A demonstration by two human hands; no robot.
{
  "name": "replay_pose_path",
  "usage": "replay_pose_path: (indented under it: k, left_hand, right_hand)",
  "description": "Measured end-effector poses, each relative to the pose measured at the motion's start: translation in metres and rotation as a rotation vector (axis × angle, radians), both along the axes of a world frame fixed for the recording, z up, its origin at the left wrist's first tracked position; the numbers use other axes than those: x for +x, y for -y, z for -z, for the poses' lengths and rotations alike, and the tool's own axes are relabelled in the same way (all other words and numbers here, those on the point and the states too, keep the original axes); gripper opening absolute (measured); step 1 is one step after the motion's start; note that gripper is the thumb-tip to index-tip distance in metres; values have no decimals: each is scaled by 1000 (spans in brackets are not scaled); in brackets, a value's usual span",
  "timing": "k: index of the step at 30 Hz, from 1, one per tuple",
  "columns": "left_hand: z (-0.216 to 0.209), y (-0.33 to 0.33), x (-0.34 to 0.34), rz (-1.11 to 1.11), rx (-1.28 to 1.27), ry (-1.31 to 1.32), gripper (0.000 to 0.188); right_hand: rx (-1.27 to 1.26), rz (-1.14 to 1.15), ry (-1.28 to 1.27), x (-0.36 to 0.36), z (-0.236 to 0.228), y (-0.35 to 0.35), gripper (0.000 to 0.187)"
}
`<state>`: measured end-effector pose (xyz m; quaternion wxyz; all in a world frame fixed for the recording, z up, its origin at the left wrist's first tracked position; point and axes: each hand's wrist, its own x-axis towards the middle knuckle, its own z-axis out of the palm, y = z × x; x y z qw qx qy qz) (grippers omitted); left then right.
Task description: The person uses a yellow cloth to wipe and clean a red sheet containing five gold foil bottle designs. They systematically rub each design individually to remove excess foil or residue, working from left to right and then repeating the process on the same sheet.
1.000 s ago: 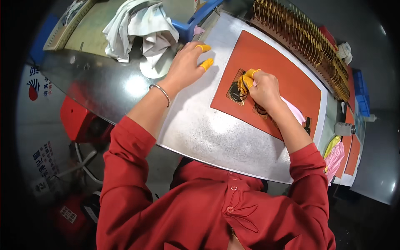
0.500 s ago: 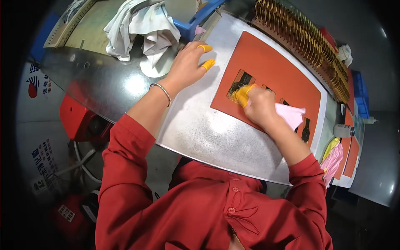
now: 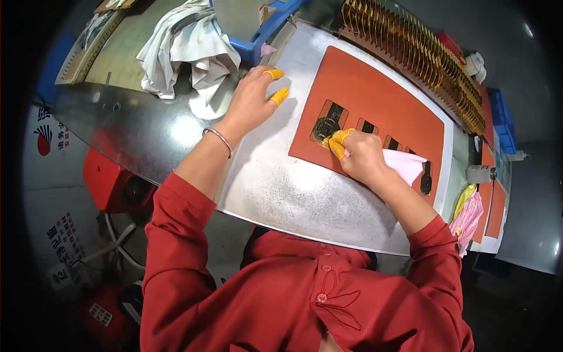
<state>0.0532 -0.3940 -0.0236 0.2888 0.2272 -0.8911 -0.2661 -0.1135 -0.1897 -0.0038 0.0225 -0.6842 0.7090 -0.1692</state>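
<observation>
An orange mat [image 3: 381, 88] lies on the pale worktable [image 3: 299, 182]. Along its near side sit several flat pieces with black and gold patterning; the leftmost piece [image 3: 327, 123] is the biggest and carries a dark round shape. My right hand [image 3: 365, 155], yellow finger cots on its fingertips, is closed on a pink cloth [image 3: 406, 165] that trails from under the palm. Its fingertips are at the lower right edge of the leftmost piece; whether they touch it I cannot tell. My left hand [image 3: 251, 98], also in yellow finger cots, rests with fingers apart left of the mat, holding nothing.
Behind the mat stands a rack of gold plates [image 3: 410, 50]. A crumpled white cloth [image 3: 190, 53] and a blue bin [image 3: 255, 47] are at the back left. To the right are a bottle [image 3: 480, 174], pink and yellow cloths [image 3: 467, 217] and a blue box [image 3: 502, 120].
My right hand has drawn back from the leftmost piece toward its lower right edge, uncovering the dark round shape. The pink cloth stays in it. The whole view has shifted slightly.
</observation>
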Motion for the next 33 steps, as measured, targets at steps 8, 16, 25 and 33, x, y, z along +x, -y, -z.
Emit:
replay_pose_path:
  k: [8,16,25,33]
  left_hand:
    - [0,-2,1,-11,-13,-16,31]
    - [1,-5,1,-9,-18,-8,32]
    - [-1,-2,-1,21,-39,-17,31]
    - [-2,0,-3,15,-15,-20,31]
  right_hand:
    - [19,-10,6,6,-3,-6,7]
    - [-3,32,9,-4,-2,5,10]
    - [15,147,-54,-22,0,45,13]
    - [-6,120,-11,-26,5,47,11]
